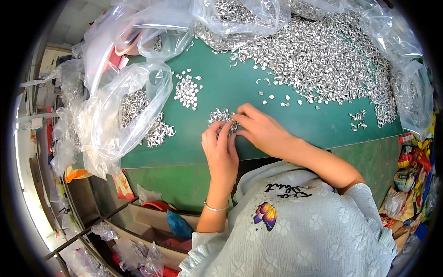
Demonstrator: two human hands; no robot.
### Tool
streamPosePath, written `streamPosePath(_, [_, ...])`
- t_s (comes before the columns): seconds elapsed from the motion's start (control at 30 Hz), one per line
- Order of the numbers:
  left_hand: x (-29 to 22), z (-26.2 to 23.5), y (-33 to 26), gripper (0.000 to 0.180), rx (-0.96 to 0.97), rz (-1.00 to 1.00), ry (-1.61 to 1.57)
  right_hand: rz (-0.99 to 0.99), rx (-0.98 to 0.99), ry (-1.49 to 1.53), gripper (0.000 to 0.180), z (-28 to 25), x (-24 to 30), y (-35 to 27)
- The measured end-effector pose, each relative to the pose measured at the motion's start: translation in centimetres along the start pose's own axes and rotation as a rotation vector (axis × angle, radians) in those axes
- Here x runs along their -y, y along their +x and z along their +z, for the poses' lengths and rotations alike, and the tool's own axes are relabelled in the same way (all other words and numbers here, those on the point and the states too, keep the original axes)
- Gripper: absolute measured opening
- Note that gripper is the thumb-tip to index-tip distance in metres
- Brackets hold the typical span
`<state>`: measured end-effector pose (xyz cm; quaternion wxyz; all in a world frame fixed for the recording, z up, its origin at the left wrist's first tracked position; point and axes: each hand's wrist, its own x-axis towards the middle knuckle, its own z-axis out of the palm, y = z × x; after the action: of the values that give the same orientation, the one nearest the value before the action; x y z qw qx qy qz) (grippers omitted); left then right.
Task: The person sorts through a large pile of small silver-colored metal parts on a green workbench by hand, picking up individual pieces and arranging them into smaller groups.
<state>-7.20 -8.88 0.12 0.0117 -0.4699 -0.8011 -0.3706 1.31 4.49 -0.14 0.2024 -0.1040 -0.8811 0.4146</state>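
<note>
My left hand (220, 147) and my right hand (263, 129) meet over the near part of the green tabletop (221, 74). Their fingertips are pinched together, almost touching each other. Whatever lies between them is too small and covered to make out. Right beside the fingers sits a little heap of curved silver metal pieces (219, 115), partly hidden by the hands. Further left, a cluster of small, blocky silver pieces (186, 92) lies spread in one layer. A few similar loose pieces (271, 97) are scattered to the right, beyond my right hand.
A large mound of curved silver pieces (318, 60) covers the far right. At the left, an open clear plastic bag (106, 124) spills more pieces (159, 131). More clear bags (240, 23) line the back. Below the table edge, an open drawer (152, 221) holds a blue bag (179, 224).
</note>
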Motion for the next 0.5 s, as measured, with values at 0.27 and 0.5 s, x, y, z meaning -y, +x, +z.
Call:
streamPosePath(0.27, [0.3,2.1,1.7,0.025,0.114,0.072,0.203,0.068,-0.213,-0.437,0.031,-9.0,-2.5,-4.5])
streamPosePath(0.5, [-1.2,2.7,3.0,0.032,0.111,0.1,0.158,0.176,-0.367,-0.687,0.053,-11.3,-4.5,-5.6])
